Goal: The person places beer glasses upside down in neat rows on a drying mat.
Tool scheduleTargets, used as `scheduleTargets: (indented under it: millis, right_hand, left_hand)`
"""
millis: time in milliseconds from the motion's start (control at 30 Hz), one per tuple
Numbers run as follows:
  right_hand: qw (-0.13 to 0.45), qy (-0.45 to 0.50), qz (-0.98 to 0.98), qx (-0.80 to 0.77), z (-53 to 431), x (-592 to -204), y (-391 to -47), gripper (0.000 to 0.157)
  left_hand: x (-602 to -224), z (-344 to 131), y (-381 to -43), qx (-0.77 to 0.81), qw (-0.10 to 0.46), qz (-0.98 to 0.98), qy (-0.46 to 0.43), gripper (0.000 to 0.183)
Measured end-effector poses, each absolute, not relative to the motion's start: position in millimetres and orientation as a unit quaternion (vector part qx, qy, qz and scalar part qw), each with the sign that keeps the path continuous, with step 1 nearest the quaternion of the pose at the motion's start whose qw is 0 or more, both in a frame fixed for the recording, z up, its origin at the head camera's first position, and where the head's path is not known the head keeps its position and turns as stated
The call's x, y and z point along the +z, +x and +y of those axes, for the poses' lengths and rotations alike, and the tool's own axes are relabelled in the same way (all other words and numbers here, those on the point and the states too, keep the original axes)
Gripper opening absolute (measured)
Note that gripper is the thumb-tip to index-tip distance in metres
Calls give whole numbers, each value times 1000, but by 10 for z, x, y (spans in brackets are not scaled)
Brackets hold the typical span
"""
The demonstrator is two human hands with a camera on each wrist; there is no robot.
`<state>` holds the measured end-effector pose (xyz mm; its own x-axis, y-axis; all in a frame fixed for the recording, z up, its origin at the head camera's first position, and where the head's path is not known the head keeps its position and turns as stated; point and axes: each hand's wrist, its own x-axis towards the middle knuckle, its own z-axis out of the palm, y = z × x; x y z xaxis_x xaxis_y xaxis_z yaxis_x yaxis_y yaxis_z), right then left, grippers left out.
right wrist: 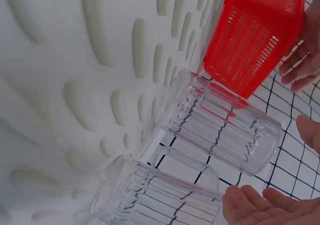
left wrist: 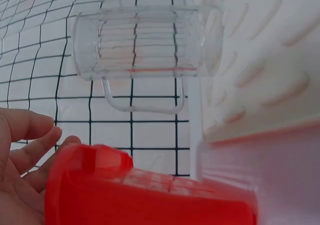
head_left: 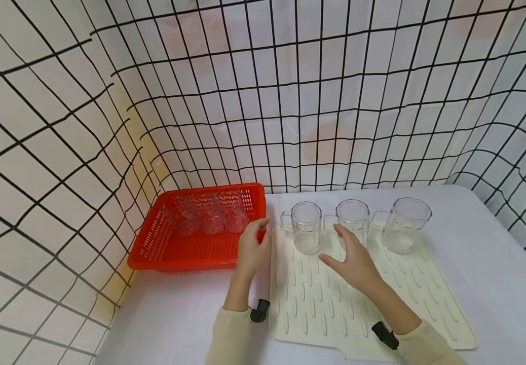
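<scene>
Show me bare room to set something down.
Free: the tabletop right of the cream mat; the mat's front, between the mugs and its near edge, partly under the right hand and forearm; the red basket, in front of its glassware. Crowded: the mat's back.

left hand (head_left: 252, 249) raised, fingers loosely bent, right hand (head_left: 358, 263) angled inward, thumb and fingers apart, forearms (head_left: 395, 306) extended forward

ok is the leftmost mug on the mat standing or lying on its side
Standing: in the head view, the mug has one round end on the mat, the other raised.
</scene>
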<state>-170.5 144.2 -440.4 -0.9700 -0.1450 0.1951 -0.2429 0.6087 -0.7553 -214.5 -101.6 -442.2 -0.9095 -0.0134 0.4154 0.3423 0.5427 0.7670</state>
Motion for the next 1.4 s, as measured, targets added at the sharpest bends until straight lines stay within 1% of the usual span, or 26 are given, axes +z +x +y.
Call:
scheduleTargets:
  millis: [300, 633, 1067, 1400]
  right_hand:
    - [84, 110, -886, 443, 1565, -4370, -1510, 68]
    - [102, 91, -894, 427, 1733, -4312, -1353, 57]
    - [85, 46, -917, 386, 2117, -4385, -1206, 55]
    - [59, 0, -934, 352, 2429, -4513, -1174, 62]
  left_hand:
    - [-4420, -1148, -2181, -491, 189, -849, -54, 26]
    - [-4417, -1232, -2247, -503, 174, -846, 2, 28]
    - [-4402, -1372, -2339, -507, 193, -840, 23, 24]
    - [-4373, -1426, -2338, -514, 192, -835, 39, 25]
